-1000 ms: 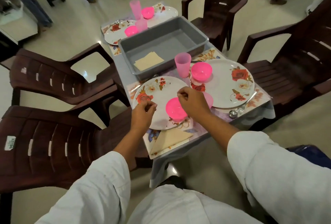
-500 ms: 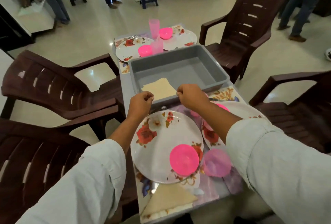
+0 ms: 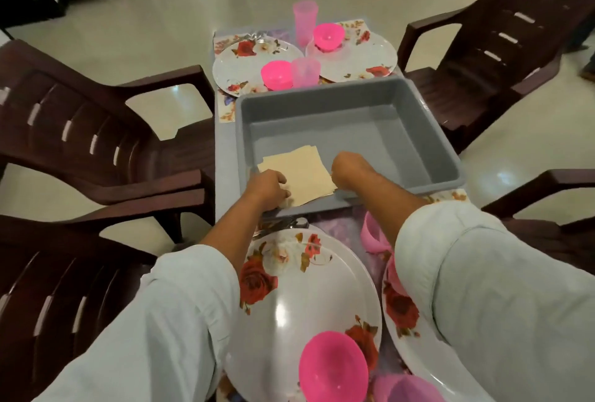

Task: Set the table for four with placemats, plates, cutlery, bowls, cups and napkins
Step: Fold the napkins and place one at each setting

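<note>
So both hands were hovering over the near plate (image 3: 306, 298) a second ago, then got to the tub's edge, and now they're down inside the grey tub (image 3: 418, 131) on the stack of napkins (image 3: 302, 173), which sits in the tub's 7 o'clock corner. The left hand (image 3: 269, 187) has its fingers curled onto the near-left corner of the top sheet, which looks like a pinch. The right hand (image 3: 349, 170) is knuckled over the stack's right edge with its fingers tucked out of sight, so I can't tell if it's got hold of anything. To me that means we're on the napkin step, and it's pretty much all that's left. The napkins are thin, cream, square and floppy, so peeling off just one might be fiddly. The tub is smooth, boxy plastic. The plates are glossy white with red roses, the pink bowl (image 3: 333, 366) at 6 o'clock is shiny, and the cups (image 3: 305, 20) at 12 o'clock are see-through pink. A bit of metal cutlery (image 3: 283, 224) pokes out between the tub and the near plate on the bench (image 3: 225, 157).
</note>
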